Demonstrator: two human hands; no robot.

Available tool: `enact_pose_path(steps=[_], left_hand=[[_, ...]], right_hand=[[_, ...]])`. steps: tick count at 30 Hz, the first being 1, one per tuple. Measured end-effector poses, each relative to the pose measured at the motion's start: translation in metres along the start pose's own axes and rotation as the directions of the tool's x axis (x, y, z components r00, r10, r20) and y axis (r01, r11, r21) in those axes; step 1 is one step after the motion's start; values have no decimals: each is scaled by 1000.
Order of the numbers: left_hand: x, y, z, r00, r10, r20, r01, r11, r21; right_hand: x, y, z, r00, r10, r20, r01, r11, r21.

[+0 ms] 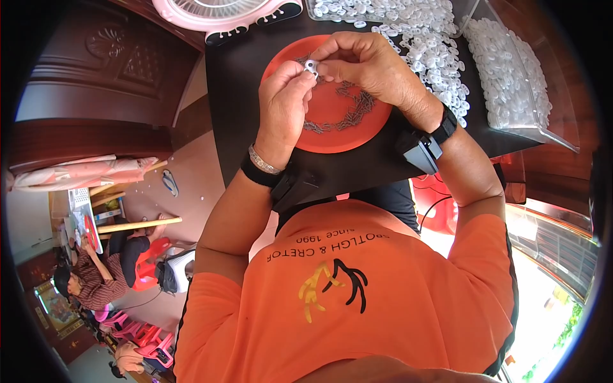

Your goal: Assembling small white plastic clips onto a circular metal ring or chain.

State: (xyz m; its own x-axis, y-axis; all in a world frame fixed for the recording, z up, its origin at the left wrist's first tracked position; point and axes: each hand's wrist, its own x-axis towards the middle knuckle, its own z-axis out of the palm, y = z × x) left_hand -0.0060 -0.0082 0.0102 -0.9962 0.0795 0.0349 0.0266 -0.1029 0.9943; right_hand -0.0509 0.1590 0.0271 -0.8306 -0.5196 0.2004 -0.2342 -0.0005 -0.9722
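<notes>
Over a round orange-red plate (341, 142), my left hand (282, 105) pinches a small white oval plastic piece with holes (311, 66) between thumb and fingers. My right hand (367, 67) meets it from the other side, thumb and forefinger closed right beside the piece. Whatever those right fingertips grip is too small to make out. Many thin grey metal pieces, looking like small screws or pins (357, 113), lie in a ring on the plate beneath both hands.
Loose white oval pieces (434, 70) spread over the black table (223, 96) beyond my right hand. Clear bins (511, 76) of the same pieces stand far and right. A pink fan (217, 13) sits at the far left. Another person (96, 281) sits at a table off left.
</notes>
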Motion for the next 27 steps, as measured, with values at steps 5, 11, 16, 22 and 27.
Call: enact_pose_path(steps=[5,11,16,22,27], left_hand=[[0,1,2,999,12,-47,-13,1000,-26],[0,1,1,998,-44,-51,39,995,-90],[1,1,-1,996,-84,-28,82,994,-66],[2,-1,1,996,-76,-36,74,995,-73],[0,1,2,994,-95,-51,92,995,-48]], right_hand=[[-1,1,9,994,-110,-18,107,986,-125],[-2,-5,11,991,-133,-28,121,956,-268],[-3,-3,12,988,-152,-4,142,932,-334],[-4,-1,18,973,-227,-44,196,911,-363],[-6,6,23,915,-403,-11,301,701,-646]])
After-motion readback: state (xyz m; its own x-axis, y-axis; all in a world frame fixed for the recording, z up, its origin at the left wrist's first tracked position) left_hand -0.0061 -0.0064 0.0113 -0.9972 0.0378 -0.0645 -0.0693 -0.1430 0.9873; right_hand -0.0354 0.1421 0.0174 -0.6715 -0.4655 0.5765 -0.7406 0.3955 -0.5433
